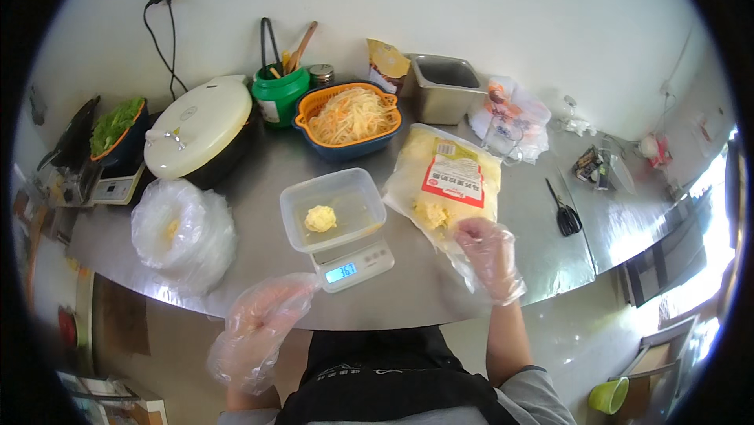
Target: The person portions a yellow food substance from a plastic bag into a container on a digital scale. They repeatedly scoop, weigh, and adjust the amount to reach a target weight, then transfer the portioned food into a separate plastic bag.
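Note:
A clear plastic tub (368,192) rests on a white digital kitchen scale (377,255) with a lit display. Inside the tub sits one pale yellow lump (320,219), which looks like shredded cheese. My left hand (259,319), in a loose clear plastic glove, is beside the scale's lower left corner with nothing visible in it. My right hand (486,254), also gloved, has its fingers bent together at the near end of a large printed bag of shredded cheese (406,171). A yellow clump (432,214) lies at that end, next to the fingertips. Whether the fingers pinch anything is hidden.
Clear plastic bags (206,236) are piled at left, near a round lidded electric appliance (200,124). An orange basket of pale shreds (353,118), a green utensil tub (280,95) and a steel container (445,95) line the wall. Black-handled scissors (568,220) lie at right.

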### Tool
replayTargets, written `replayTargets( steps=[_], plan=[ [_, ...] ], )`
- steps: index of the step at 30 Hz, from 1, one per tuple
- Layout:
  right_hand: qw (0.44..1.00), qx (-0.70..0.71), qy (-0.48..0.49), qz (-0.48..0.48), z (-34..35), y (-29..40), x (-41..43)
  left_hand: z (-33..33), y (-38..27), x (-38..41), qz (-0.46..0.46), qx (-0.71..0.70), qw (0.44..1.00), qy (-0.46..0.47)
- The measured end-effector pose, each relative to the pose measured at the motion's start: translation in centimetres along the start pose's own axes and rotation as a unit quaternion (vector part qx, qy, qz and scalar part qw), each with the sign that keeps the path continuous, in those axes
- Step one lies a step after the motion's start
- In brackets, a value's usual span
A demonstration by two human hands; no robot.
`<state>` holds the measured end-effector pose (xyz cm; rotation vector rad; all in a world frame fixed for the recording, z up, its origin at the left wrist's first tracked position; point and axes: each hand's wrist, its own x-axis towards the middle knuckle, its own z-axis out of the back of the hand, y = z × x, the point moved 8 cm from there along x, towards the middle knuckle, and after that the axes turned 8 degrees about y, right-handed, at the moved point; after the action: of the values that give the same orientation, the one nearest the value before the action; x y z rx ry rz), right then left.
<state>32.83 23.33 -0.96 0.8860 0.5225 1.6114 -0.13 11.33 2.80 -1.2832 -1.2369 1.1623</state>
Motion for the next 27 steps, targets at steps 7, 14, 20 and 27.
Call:
replayTargets(
  steps=[7,14,20,27],
  plan=[
    [0.982,0.169,0.083,0.026,-2.3,5.7,2.4,0.2,0.2,-0.1,-0.003,-0.025,1.000,0.002],
    [0.951,-0.051,0.144,0.269,-11.4,11.4,7.6,1.6,-0.2,-1.7,-0.012,-0.001,1.000,-0.012],
    [0.931,-0.102,0.151,0.318,-12.6,14.1,7.1,3.5,0.5,-2.8,0.002,0.024,0.997,-0.069],
    [0.959,0.034,0.015,0.280,-4.5,15.6,5.9,3.1,-0.1,-2.5,0.007,0.033,0.995,-0.090]
  ],
)
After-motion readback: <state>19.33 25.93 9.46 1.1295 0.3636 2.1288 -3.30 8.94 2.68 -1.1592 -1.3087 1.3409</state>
